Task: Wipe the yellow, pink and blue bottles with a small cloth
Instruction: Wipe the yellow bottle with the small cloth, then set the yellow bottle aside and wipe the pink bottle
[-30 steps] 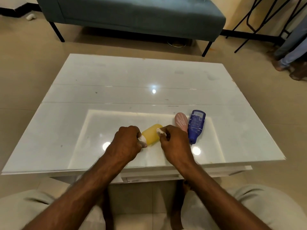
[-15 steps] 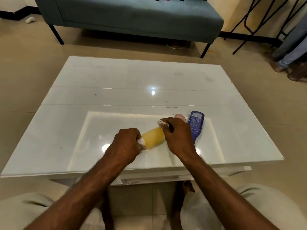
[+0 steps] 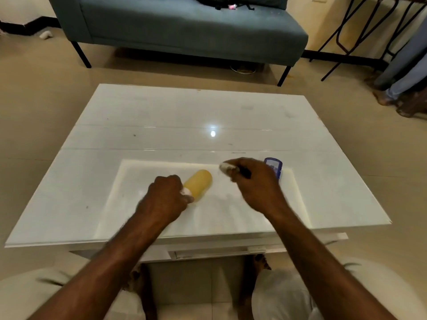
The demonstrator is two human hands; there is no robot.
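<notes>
A yellow bottle (image 3: 199, 182) lies on its side on the white glass table (image 3: 161, 125). My left hand (image 3: 165, 196) grips its white cap end. My right hand (image 3: 250, 181) is off the bottle to the right and pinches a small white cloth (image 3: 225, 167) in its curled fingers. Behind that hand the top of the blue bottle (image 3: 275, 166) shows. The pink bottle is hidden behind my right hand.
A blue-grey sofa (image 3: 184, 28) stands past the table's far edge. Black metal chair legs (image 3: 346, 38) and another person's legs (image 3: 402, 72) are at the far right. My knees are under the table's front edge.
My right hand has lifted the cloth off the yellow bottle's far end and moved right, over the pink bottle. My left hand keeps its hold on the cap end.
</notes>
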